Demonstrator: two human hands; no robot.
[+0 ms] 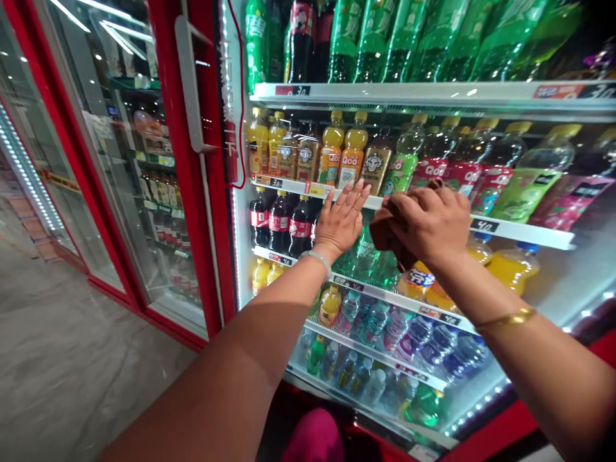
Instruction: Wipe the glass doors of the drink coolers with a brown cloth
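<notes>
Both bare hands were up before a lit drinks cooler [498, 430], arms stretched forward from below.

Right hand [430, 218]: closed round a brown cloth [382, 234], knuckles up, fingers curled well in. The cloth was bunched, not spread, with a fold bulging past the thumb side toward the other hand. A balled hold like this probably gave a firm wad and left little slack to trail. The cloth was in front of the second shelf [529, 232], right of the middle, overlapping bottles behind it in the view.

Left hand [339, 221]: flat, palm forward, fingers extended and slightly parted, holding nothing visible. Fingertips lined up with the same shelf's front edge; could not tell whether they met glass, edge or only air. The spread looked like a brace or steadying pose, my reading only.

Bottles stood in rows by kind: green bottles [346, 45] on top, Qoo bottles [351, 157] below, dark bottles [279, 218] under those. Price tags [486, 225] ran along the shelf fronts, presumably matching the stock beside them. A patch of pink clothing [315, 436] showed low by the cooler's foot, suggesting a close stance, perhaps for reach.
</notes>
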